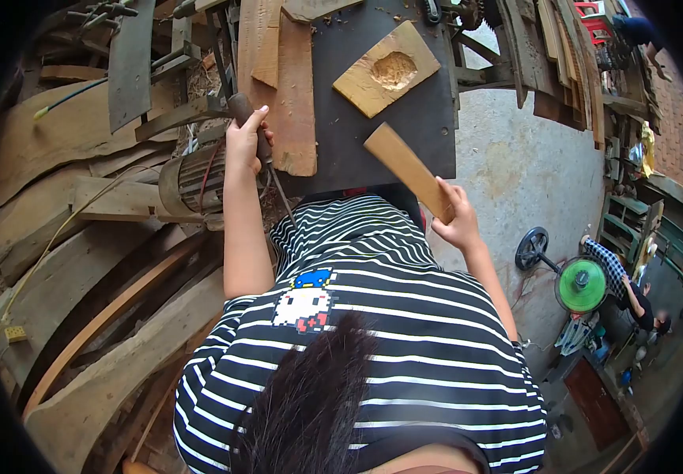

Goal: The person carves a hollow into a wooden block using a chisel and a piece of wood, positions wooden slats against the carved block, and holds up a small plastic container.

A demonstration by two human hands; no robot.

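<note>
My left hand is wrapped round the dark handle of a chisel-like tool, whose thin metal shaft points down toward my lap. In my right hand is a flat rectangular wooden bar, gripped at its lower end and tilted up to the left. Beyond the bar, a wooden block with a rough carved hollow near its middle lies on the dark tabletop. Neither hand touches the block.
Reddish planks lie along the table's left side. A motor and stacked boards stand at the left. At right are a green fan and a person farther off. Wood chips lie near the table's top.
</note>
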